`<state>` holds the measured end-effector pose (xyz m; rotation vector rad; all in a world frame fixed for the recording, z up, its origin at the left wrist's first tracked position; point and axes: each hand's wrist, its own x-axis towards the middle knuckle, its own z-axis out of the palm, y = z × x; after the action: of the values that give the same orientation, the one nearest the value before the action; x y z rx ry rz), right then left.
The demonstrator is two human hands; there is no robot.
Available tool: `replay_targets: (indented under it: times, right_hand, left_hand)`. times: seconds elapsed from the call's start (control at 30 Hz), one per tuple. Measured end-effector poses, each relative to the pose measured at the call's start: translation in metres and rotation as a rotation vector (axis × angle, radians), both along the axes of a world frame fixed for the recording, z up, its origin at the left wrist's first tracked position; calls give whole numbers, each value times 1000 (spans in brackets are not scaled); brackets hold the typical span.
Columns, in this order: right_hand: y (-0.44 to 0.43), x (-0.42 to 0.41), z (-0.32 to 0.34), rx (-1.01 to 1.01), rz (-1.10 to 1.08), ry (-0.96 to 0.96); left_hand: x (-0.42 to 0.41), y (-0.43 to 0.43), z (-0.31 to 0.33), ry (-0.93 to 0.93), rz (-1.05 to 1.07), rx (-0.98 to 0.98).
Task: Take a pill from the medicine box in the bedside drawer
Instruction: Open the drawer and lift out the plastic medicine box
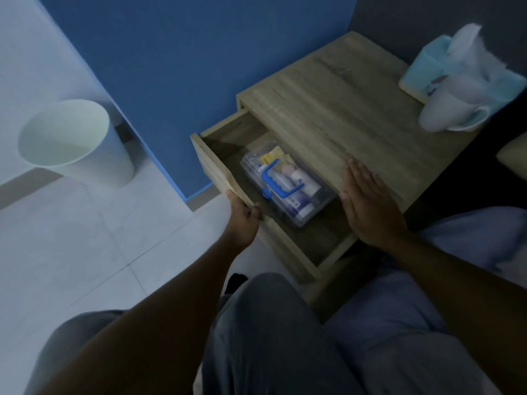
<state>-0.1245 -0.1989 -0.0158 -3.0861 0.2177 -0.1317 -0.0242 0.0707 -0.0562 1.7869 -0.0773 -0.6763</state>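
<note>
The wooden bedside drawer (212, 163) stands pulled out from the bedside table (342, 109). Inside it lies a clear plastic medicine box (319, 206) with a blue handle and lid shut, holding small bottles and packets. My left hand (242, 220) grips the top edge of the drawer front, thumb inside the drawer. My right hand (368, 203) lies flat, fingers apart, on the table top's front edge, just right of the box. No loose pill can be seen.
A white mug (450, 109) and a light-blue tissue box (433, 64) stand at the table's back right. A pale bin (74, 141) stands on the tiled floor to the left, beside a blue wall. My knees are below the drawer.
</note>
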Motion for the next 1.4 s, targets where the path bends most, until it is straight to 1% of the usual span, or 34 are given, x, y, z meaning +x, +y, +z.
replay_targets:
  times: [0.27,0.37,0.5,0.53,0.57,0.63,0.7,0.77,0.83,0.87,0.9,1.03,1.13,1.17,1.27,1.4]
  right_hand:
    - [2,1,6,40,-16,47]
    - [5,1,9,55,-25,45]
    - [19,1,10,99,-94,49]
    - [25,0,11,116,-77,46]
    - [32,-3,12,122,-31,45]
    - [51,-11,15,113,81,35]
    - [73,-17,17,187,99,-15]
    - [96,-17,17,336,-1,-19]
    - [116,-12,15,449,-149,17]
    - [123,-9,13,477,-219,34]
    - [128,-4,11,483,-274,60]
    - [137,9,0,401,-398,206]
    - [143,14,-11,472,-528,214]
    - [144,15,-14,528,-567,203]
    - [146,17,-18,794,-711,177]
    - [150,29,-9,1099,-884,128]
  left_hand:
    - [-13,37,-3,-40,9,49]
    - [-14,44,-2,-21,12,73]
    - [-15,47,5,50,38,93]
    - [-15,46,10,41,61,81]
    - [-14,44,16,-10,93,62]
    - [-11,38,31,-183,174,74]
    - [-2,29,44,-320,221,136]
    - [11,20,55,-438,194,224]
    - [27,12,63,-570,87,341]
    - [34,8,65,-598,19,381]
    - [41,5,65,-581,-46,406]
    - [71,-8,58,-318,-247,512]
    - [87,-15,48,-257,-309,597]
    - [91,-17,44,-233,-295,586]
    - [97,-17,33,-156,-191,502]
    - [94,-15,29,-140,-143,456]
